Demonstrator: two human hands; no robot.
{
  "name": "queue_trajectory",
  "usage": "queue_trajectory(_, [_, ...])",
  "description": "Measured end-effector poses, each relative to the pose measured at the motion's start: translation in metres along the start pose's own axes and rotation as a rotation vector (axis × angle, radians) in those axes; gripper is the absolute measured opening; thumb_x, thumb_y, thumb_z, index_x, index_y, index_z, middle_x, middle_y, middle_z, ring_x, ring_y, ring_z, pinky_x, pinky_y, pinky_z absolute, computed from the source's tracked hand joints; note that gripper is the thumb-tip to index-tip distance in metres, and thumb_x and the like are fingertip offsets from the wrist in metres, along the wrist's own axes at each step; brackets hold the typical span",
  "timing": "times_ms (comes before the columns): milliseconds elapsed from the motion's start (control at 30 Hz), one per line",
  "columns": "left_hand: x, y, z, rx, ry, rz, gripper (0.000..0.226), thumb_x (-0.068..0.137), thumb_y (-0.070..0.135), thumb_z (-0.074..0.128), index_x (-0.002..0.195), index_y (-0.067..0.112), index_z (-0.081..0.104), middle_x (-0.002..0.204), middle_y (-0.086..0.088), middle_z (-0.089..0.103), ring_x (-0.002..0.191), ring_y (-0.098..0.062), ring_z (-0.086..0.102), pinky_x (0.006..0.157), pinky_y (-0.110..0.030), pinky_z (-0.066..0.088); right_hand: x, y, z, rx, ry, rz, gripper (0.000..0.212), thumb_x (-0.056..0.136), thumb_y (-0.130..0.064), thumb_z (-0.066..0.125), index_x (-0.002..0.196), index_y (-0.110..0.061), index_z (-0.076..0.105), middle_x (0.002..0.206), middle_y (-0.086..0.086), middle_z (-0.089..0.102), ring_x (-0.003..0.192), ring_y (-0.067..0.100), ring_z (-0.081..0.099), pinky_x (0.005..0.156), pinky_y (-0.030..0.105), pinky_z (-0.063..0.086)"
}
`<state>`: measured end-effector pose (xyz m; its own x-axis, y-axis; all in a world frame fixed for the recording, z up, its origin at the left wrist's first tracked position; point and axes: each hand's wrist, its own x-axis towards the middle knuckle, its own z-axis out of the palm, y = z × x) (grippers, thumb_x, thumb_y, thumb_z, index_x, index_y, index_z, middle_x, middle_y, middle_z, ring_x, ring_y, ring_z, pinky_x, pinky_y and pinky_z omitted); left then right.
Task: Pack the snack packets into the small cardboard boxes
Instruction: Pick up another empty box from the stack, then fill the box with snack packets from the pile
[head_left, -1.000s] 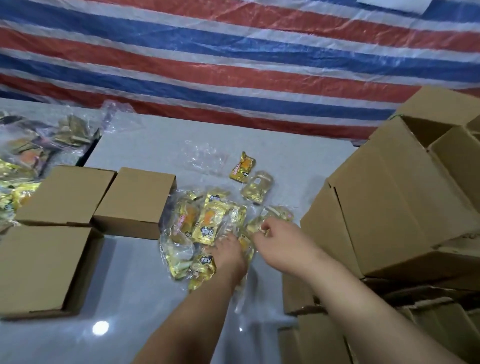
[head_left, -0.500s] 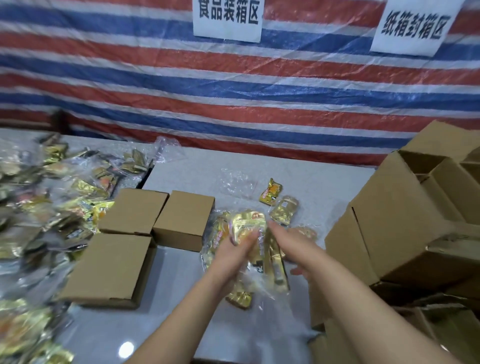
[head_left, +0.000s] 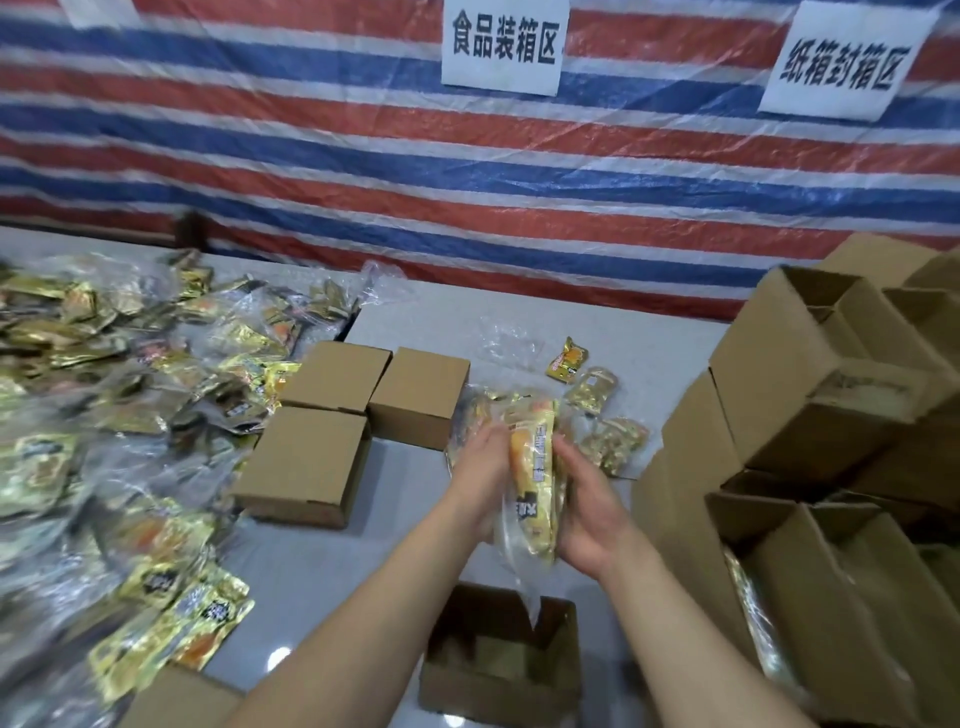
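1. Nearest, an open small cardboard box (head_left: 498, 660) sits at 6 o'clock, below both hands.
2. Above it, the left hand (head_left: 480, 475) and right hand (head_left: 587, 506) press a stack of snack packets (head_left: 535, 473) between them, fingers straight and together, flat on each side.
3. At 9 o'clock, bagged packets (head_left: 104, 415) are heaped.
4. Farther, three closed boxes (head_left: 363, 410) lie at 11 o'clock; loose packets (head_left: 592, 389) at 1 o'clock.

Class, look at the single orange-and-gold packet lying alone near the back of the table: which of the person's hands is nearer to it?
Right. The right hand lies just below the lone packet; the left hand sits further left.
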<state>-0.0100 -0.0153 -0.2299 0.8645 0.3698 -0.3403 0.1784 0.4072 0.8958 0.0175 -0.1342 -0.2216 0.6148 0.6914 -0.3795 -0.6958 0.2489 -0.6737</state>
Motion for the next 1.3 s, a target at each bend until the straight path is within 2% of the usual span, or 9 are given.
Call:
queue_trajectory(133, [-0.013,-0.018,-0.005,-0.057,-0.068,-0.095,0.039,0.104,0.034,0.046,0.138,0.013,0.049,0.119,-0.017,0.067,0.111,-0.032,0.065,0.101,-0.050,0.050,-0.012,0.010,-0.005,-0.123,0.060,0.042,0.030,0.084,-0.028,0.067,0.102,-0.009,0.079,0.100,0.016,0.074,0.086,0.028,0.073,0.081,0.042,0.060])
queue_trajectory(333, [-0.017,-0.029,-0.053,0.376,-0.020,-0.067,0.050,0.093,0.064,0.046,0.127,0.028,0.049,0.123,0.001,0.061,0.105,-0.012,0.060,0.084,-0.030,0.049,-0.018,0.011,-0.018,-0.440,0.166,0.009,0.032,0.090,-0.013,0.065,0.122,-0.010,0.062,0.102,0.016,0.074,0.085,0.029,0.073,0.072,0.039,0.059])
queue_trajectory(567, [-0.049,-0.128,-0.130,0.881,-0.168,-0.161,0.038,0.104,0.031,0.047,0.139,0.020,0.045,0.139,0.000,0.051,0.133,-0.017,0.047,0.096,-0.008,0.033,-0.031,0.065,-0.025,-1.155,-0.001,-0.091,0.058,0.075,-0.017,0.070,0.115,-0.055,0.051,0.111,-0.043,0.059,0.106,-0.020,0.055,0.082,0.004,0.045])
queue_trajectory(667, [-0.054,-0.140,-0.132,0.736,-0.137,-0.119,0.018,0.106,0.021,0.040,0.116,0.027,0.054,0.119,0.004,0.062,0.116,-0.011,0.056,0.081,-0.001,0.035,-0.027,0.091,-0.039,-1.522,-0.142,0.019,0.053,0.067,-0.029,0.060,0.117,-0.046,0.055,0.102,-0.027,0.063,0.095,-0.007,0.058,0.079,0.006,0.044])
queue_trajectory(833, [-0.053,-0.146,-0.136,0.723,-0.165,-0.106,0.021,0.106,0.029,0.040,0.120,0.023,0.054,0.109,0.005,0.063,0.095,0.002,0.057,0.076,-0.003,0.038,-0.003,0.113,-0.066,-1.795,-0.294,0.301,0.018,0.074,-0.024,0.056,0.091,-0.032,0.056,0.090,-0.015,0.063,0.094,0.015,0.063,0.064,0.013,0.040])
queue_trajectory(967, [-0.051,-0.153,-0.133,0.766,-0.147,-0.086,0.016,0.105,0.032,0.041,0.115,0.027,0.052,0.101,0.003,0.062,0.089,-0.002,0.057,0.078,-0.011,0.042,0.015,0.134,-0.070,-1.776,-0.274,0.367,0.044,0.084,-0.028,0.067,0.127,-0.029,0.056,0.127,-0.004,0.064,0.117,0.017,0.059,0.099,0.028,0.047])
queue_trajectory(1067, [-0.048,-0.150,-0.130,0.775,-0.130,-0.097,0.023,0.105,0.031,0.042,0.123,0.019,0.052,0.098,0.001,0.061,0.086,-0.009,0.057,0.078,-0.021,0.043,0.019,0.139,-0.072,-1.635,-0.263,0.449,0.063,0.086,-0.034,0.070,0.144,-0.023,0.047,0.137,-0.007,0.059,0.121,0.008,0.056,0.103,0.021,0.042])
queue_trajectory(1200, [-0.051,-0.147,-0.126,0.800,-0.114,-0.096,0.026,0.105,0.029,0.042,0.126,0.015,0.051,0.101,-0.002,0.062,0.091,-0.015,0.059,0.081,-0.024,0.043,0.018,0.137,-0.077,-1.764,-0.133,0.444,0.023,0.091,-0.027,0.060,0.108,-0.016,0.070,0.116,0.006,0.070,0.104,0.020,0.062,0.086,0.026,0.047])
queue_trajectory(1300, [-0.053,-0.147,-0.123,0.803,-0.101,-0.080,0.025,0.105,0.028,0.043,0.124,0.015,0.052,0.103,-0.003,0.062,0.095,-0.016,0.059,0.085,-0.025,0.043,0.012,0.140,-0.083,-1.751,-0.107,0.553,0.029,0.098,-0.036,0.047,0.099,-0.018,0.070,0.121,0.010,0.068,0.103,0.022,0.059,0.076,0.023,0.037])
